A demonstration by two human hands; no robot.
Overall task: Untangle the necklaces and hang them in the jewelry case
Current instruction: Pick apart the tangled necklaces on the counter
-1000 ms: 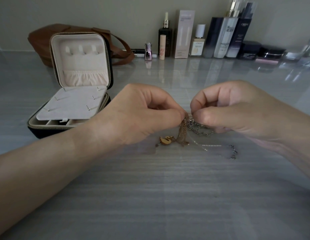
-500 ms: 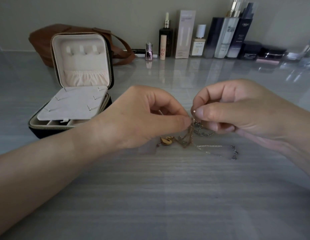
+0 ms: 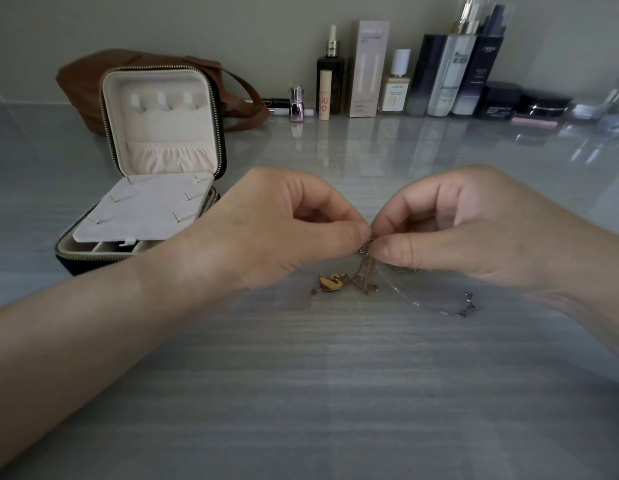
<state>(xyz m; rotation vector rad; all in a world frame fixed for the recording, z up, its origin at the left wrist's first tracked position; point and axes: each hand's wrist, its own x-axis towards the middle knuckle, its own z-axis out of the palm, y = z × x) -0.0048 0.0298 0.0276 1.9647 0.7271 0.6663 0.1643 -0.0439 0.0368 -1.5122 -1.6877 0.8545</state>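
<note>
Silver chain [image 3: 465, 308] — partly hidden behind the right hand [image 3: 491, 230].

Left hand [image 3: 266, 233] enters from the lower left on a bare left forearm [image 3: 93, 323], back of hand uppermost, fingers curled under, thumb and forefinger tips pressed together in a pinch. Right hand [image 3: 474, 233] enters from the right edge, right forearm [image 3: 605, 306] only partly in view, thumb extended toward the centre and forefinger bent over it. The two pinches meet almost tip to tip, each gripping the tangled chains [image 3: 365, 275] at the top.
</note>
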